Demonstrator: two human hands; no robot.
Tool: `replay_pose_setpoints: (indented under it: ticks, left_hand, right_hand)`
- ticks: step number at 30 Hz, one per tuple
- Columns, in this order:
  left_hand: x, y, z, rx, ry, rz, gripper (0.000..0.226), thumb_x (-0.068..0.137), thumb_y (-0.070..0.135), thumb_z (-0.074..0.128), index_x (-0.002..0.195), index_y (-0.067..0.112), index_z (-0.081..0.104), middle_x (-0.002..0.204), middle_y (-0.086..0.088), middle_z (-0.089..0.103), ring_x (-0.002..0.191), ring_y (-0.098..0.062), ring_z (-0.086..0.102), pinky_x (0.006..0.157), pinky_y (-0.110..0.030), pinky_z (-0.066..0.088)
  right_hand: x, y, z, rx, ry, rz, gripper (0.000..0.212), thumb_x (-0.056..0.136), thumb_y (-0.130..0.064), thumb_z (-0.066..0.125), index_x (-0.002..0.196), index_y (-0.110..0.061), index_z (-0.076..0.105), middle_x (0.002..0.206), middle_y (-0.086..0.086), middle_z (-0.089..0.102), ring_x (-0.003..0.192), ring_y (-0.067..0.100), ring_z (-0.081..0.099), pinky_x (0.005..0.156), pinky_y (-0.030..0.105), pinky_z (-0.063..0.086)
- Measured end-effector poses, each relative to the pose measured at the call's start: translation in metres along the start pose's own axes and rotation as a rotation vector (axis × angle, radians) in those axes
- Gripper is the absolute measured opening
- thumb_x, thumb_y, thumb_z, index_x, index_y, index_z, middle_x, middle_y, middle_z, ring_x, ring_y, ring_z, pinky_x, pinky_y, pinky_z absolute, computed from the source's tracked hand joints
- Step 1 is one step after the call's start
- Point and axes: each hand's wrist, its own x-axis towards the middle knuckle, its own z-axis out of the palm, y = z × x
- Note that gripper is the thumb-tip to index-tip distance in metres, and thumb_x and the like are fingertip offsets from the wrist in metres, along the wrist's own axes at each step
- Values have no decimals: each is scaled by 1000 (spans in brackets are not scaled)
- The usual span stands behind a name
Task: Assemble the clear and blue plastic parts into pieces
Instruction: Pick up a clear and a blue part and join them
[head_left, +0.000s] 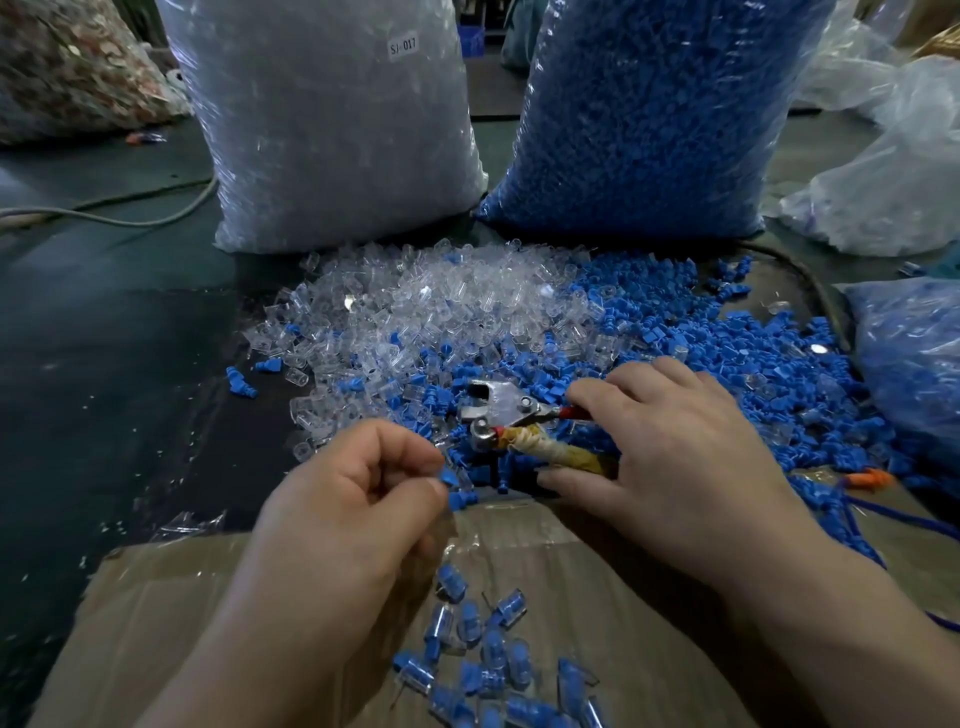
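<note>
— On the cardboard (208, 597), how much is done?
— Only a small heap of finished pieces (483, 644). The left hand (353, 499) pinches a blue part (448, 477); the right hand (670, 447) grips pliers (498, 410). Big piles of clear parts (415, 312) and blue parts (753, 364) lie beyond, so most looks undone.

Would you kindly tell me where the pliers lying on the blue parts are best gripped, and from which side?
Grip the pliers by the tape-wrapped handle and the red handle, coming from the right. Both point that way, toward the right hand, while the metal head faces left. The spread handles suit a thumb-and-fingers span.
</note>
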Motion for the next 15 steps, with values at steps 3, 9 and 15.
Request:
replay_pose_setpoints:
  ticks: [3, 9, 15]
  left_hand:
    - [-3, 4, 6, 76, 12, 31, 27, 86, 20, 70, 86, 47, 65, 61, 5, 69, 45, 0, 57, 43, -9, 43]
    - [-8, 6, 12, 135, 84, 96, 21, 79, 34, 65, 92, 50, 63, 69, 12, 70, 56, -6, 65, 50, -20, 54]
    - [-18, 15, 16, 218, 135, 268, 16, 78, 36, 65, 89, 48, 65, 66, 19, 69, 55, -3, 64, 49, -10, 47]
  right_hand:
    - [4, -1, 0, -15, -59, -2, 78, 70, -81, 30, 130, -35, 49, 113, -8, 53, 107, 17, 41, 95, 39, 35]
    - [-8, -16, -6, 118, 151, -81, 53, 84, -66, 39, 124, -33, 53, 117, -11, 58, 111, 13, 46, 96, 38, 36]
    - [-22, -40, -1, 222, 254, -344, 18, 96, -34, 52, 92, -23, 66, 86, -6, 64, 80, 19, 59, 75, 37, 43]
